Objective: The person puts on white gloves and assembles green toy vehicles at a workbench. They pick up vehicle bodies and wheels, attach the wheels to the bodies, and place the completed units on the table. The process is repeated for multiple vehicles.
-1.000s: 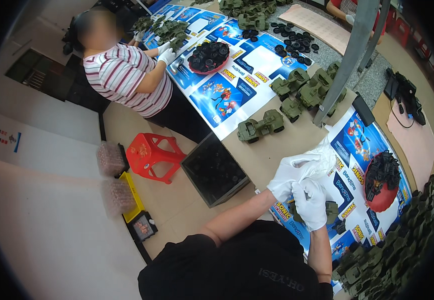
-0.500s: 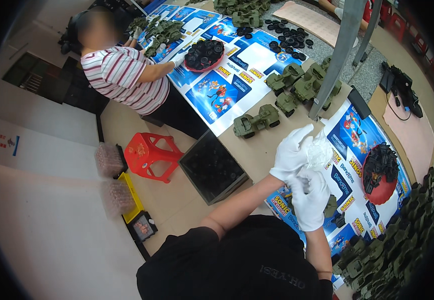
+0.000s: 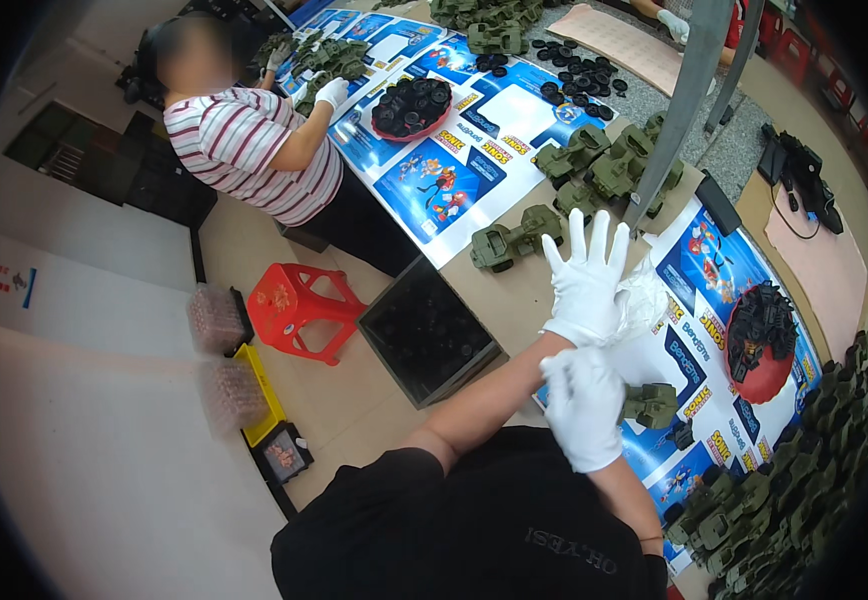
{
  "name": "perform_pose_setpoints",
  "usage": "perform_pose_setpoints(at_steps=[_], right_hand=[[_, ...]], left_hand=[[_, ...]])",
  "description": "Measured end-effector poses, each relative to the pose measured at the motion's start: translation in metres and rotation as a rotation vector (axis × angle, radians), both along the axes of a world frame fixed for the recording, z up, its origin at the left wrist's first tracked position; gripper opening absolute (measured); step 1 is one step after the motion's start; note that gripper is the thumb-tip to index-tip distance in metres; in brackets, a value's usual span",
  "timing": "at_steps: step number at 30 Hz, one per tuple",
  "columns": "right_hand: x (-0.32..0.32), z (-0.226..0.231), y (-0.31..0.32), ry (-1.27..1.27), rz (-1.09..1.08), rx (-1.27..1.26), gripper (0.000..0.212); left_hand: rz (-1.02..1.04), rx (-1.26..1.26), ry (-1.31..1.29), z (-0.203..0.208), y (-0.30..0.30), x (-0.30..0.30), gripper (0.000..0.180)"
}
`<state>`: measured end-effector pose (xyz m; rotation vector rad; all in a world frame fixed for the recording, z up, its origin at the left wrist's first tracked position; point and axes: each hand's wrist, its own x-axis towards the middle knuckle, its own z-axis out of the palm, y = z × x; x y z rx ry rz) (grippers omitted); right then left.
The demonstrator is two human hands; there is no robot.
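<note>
My left hand [image 3: 591, 280], in a white glove, is held over the table with its fingers spread wide; nothing is in it. Close below its wrist is my right hand [image 3: 586, 415], gloved in white too. Its fingers look bent, but motion smears them. A crumpled white, thin item [image 3: 641, 303] lies right beside my left hand; I cannot make out its kind. To the right of my right hand sits a green toy vehicle part [image 3: 651, 405], partly covered by that hand. Another green toy vehicle [image 3: 516, 238] with dark wheels stands beyond my left fingers.
A red bowl of black parts [image 3: 762, 375] stands at the right, above a large mass of green parts [image 3: 804, 480]. A grey metal post [image 3: 676, 120] rises from the table. A black bin [image 3: 426, 335] and red stool [image 3: 306, 310] are at the left. A co-worker [image 3: 254, 150] works beyond.
My left hand has opened from bent to spread fingers. My right hand has drawn back from the left wrist, toward me. The co-worker's near hand has left the bowl of black wheels.
</note>
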<state>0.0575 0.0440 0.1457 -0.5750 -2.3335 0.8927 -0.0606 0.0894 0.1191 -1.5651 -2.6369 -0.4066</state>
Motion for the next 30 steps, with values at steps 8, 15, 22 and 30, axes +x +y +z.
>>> perform_pose_setpoints(at_steps=[8,15,22,30], right_hand=[[0.001,-0.01,0.031,-0.024,-0.157,0.334,0.022],[-0.006,-0.019,0.012,0.145,0.047,-0.006,0.007],[0.001,-0.004,0.005,-0.029,0.097,0.082,0.018],[0.037,-0.009,0.024,0.289,-0.263,-0.853,0.03]], left_hand=[[-0.054,-0.337,-0.064,-0.042,-0.002,-0.01,0.075],[-0.085,0.313,0.01,0.0,-0.01,-0.002,0.083],[-0.157,0.377,-0.407,0.015,-0.011,0.012,0.022],[-0.607,0.976,-2.886,0.031,-0.013,0.009,0.078]])
